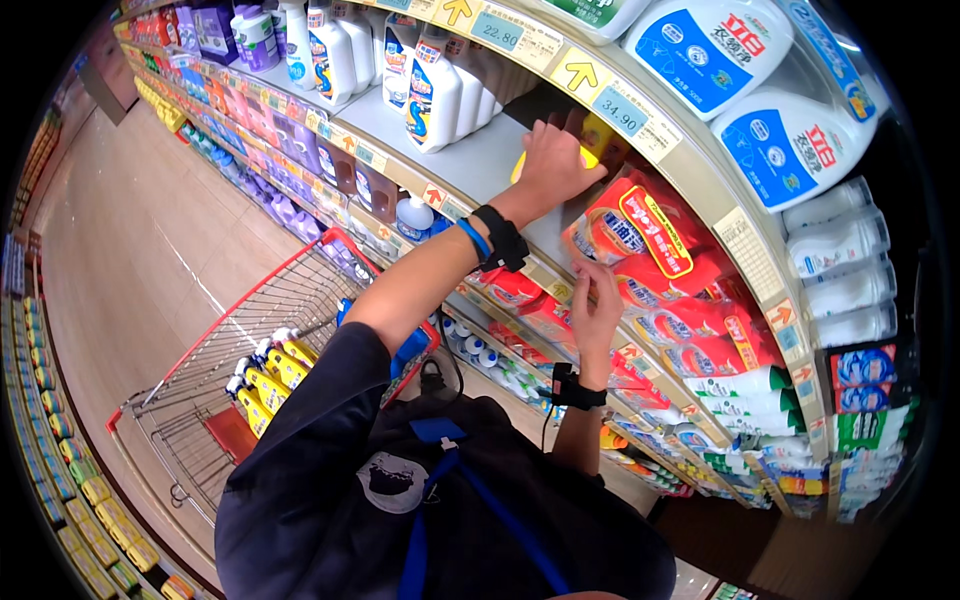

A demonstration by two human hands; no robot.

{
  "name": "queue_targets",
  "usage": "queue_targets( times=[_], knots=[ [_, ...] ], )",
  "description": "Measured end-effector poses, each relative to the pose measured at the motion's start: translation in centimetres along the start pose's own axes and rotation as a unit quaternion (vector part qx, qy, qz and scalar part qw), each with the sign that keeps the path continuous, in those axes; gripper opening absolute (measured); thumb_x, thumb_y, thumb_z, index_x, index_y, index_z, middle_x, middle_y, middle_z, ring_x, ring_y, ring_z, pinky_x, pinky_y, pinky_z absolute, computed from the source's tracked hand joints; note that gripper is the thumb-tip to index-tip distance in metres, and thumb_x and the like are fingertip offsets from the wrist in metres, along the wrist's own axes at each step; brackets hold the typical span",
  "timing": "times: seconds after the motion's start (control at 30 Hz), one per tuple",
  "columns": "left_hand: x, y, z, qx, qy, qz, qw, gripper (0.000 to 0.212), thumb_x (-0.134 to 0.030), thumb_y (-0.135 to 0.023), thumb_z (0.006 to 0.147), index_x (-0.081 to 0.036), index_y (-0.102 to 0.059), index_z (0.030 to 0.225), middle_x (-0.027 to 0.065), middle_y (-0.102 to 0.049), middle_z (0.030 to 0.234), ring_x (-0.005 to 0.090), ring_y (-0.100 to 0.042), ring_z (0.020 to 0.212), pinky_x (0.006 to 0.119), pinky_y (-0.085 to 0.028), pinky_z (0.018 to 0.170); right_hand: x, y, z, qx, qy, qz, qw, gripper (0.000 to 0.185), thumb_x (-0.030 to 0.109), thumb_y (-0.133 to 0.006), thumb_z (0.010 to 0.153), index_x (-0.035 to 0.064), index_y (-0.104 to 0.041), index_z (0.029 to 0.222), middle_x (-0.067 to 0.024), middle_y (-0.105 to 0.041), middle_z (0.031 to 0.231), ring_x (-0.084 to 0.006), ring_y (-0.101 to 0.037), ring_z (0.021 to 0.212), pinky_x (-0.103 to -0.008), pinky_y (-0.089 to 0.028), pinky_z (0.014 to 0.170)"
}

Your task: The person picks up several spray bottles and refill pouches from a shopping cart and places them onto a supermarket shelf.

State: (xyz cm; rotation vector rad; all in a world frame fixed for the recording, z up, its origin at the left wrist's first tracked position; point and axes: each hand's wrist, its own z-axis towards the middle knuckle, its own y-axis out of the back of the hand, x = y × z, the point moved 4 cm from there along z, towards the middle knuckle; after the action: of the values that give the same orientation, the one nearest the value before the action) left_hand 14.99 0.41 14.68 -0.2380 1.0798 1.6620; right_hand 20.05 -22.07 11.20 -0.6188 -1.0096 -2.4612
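My left hand (pixel 553 166) reaches onto the shelf (pixel 469 161) and is closed around a yellow item, probably a bottle (pixel 589 157), mostly hidden by my fingers. More yellow shows deeper in the shelf behind it. White cleaner bottles (pixel 433 101) stand to the left of that hand. To its right are red-wrapped packs of cleaner (pixel 637 225). My right hand (pixel 598 304) is at the shelf's front edge beside these packs, its fingers loosely bent and nothing held; whether the fingertips touch a pack I cannot tell.
A wire shopping cart (pixel 225 319) with a red rim stands at my left, holding several yellow spray bottles (pixel 270 379). Large white detergent bottles (pixel 705 56) sit on the shelf above. Price tags line the shelf edges. Across the tiled aisle (pixel 135 247) runs another stocked shelf (pixel 90 491).
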Motion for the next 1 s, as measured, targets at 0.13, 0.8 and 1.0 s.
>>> queue_targets(
  times=[0.13,0.8,1.0],
  knots=[
    [0.4,-3.6,0.6,-0.082,-0.085,-0.012,0.993,0.064,-0.037,-0.077,0.076,-0.005,-0.054,0.126,0.0211,-0.055,0.112,0.0412,-0.049,0.105,0.053,-0.038,0.087,-1.5,-0.3,-0.8,-0.012,0.019,-0.004,1.000,0.018,-0.007,-0.062,0.086,0.0004,-0.066,0.102,-0.0156,-0.069,0.098,-0.0320,-0.067,0.088,-0.0369,-0.053,0.078],
    [0.7,0.4,-6.4,0.154,0.037,-0.191,0.969,0.072,-0.036,-0.068,0.095,0.005,-0.034,0.144,0.0296,-0.053,0.130,0.0458,-0.059,0.110,0.045,-0.049,0.095,-3.2,-1.8,-1.6,-0.064,0.206,-0.102,0.971,0.021,-0.003,-0.064,0.072,0.0059,-0.071,0.089,-0.0078,-0.068,0.081,-0.0262,-0.063,0.067,-0.0350,-0.052,0.060],
    [-4.3,-2.1,-11.2,0.253,0.031,-0.264,0.930,0.064,-0.031,-0.065,0.097,-0.001,-0.033,0.144,0.0264,-0.055,0.128,0.0447,-0.062,0.107,0.048,-0.049,0.089,-3.1,0.1,-2.9,-0.115,0.176,0.011,0.978,0.019,-0.004,-0.062,0.077,0.0036,-0.070,0.092,-0.0119,-0.067,0.085,-0.0317,-0.064,0.069,-0.0399,-0.054,0.064]
  ],
)
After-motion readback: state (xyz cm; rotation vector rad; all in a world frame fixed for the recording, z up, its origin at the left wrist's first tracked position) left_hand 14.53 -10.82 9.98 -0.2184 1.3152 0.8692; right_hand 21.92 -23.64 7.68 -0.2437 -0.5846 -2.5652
